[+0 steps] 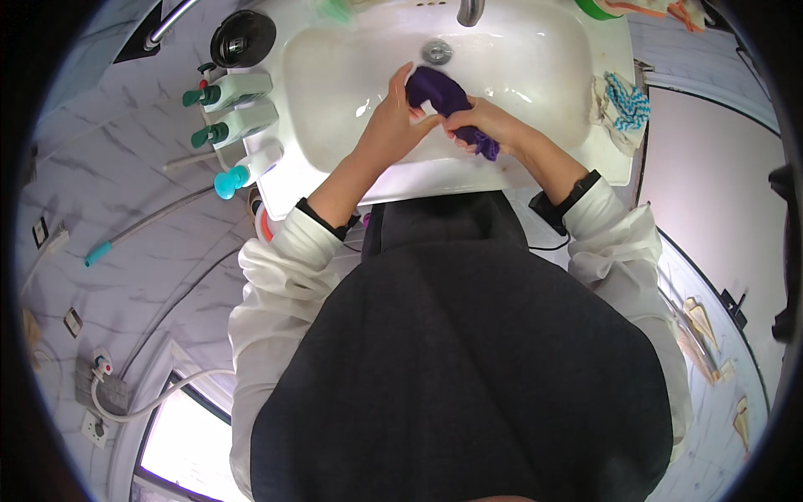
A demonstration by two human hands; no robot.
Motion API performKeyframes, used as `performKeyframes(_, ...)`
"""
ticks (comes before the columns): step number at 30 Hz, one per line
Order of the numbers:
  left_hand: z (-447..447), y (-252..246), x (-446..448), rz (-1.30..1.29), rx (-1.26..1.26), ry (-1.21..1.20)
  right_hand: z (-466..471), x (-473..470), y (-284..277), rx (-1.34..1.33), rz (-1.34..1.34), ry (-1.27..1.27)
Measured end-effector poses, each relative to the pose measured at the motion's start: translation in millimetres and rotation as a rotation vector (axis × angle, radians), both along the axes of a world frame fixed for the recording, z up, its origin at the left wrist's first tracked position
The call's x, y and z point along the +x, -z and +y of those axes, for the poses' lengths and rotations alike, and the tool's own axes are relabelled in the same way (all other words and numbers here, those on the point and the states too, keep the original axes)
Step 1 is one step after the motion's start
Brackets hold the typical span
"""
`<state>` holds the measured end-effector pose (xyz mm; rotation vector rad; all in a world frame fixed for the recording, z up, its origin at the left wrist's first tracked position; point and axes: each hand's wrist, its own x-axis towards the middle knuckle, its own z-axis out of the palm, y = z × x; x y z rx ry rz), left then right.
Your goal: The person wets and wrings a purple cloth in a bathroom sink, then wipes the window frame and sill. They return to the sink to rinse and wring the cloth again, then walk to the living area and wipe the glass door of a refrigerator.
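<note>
A dark purple cloth (437,89) is bunched and curved between my two hands, above the white washbasin (351,94). My left hand (396,120) holds its left end, with the thumb stretched toward the other hand. Around the lower right part of the cloth, my right hand (488,123) is closed in a fist-like grip. A crumpled, frilled end pokes out below that hand. Between the hands shows a small white patch; I cannot tell whether it is soap or the basin behind. Just beyond the cloth lies the metal drain (436,52), with the tap spout (470,11) farther back.
Two green-topped pump bottles (246,91) and a white bottle with a turquoise cap (260,162) line the basin's left rim. Behind them sits a round black object (243,39). A blue-and-white striped cloth (622,106) lies on the right rim.
</note>
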<state>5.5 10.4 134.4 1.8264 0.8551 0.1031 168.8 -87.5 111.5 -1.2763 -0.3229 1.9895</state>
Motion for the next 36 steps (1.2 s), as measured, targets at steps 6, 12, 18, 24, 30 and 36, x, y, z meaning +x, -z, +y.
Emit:
performKeyframes(6, 19.3, 1.8, -4.9, -0.342, 1.145, 0.231, 1.0, -5.5, -22.2, -0.072, 0.985, 0.103)
performKeyframes(12, 45.9, -34.6, 7.2, -0.527, 1.171, 0.552, 0.5, -16.4, -48.8, -0.077, 1.155, -0.252)
performKeyframes(18, 22.8, -29.9, -1.6, -0.122, 0.866, 0.824, 10.4, 4.8, -53.3, 0.058, -0.379, -0.728)
performKeyframes(24, -27.0, 28.4, 26.5, 0.410, 0.504, 0.358, 22.5, 3.7, -14.5, 0.502, -1.583, -0.926)
performKeyframes(30, -53.1, 25.1, 43.0, 0.319, -0.254, -0.046, 31.0, 39.4, -2.8, 1.039, -1.618, -0.937)
performKeyframes(36, -54.3, -49.2, 52.1, -0.105, -1.198, -0.498, 40.8, 55.0, -36.1, 1.245, -1.590, -0.755)
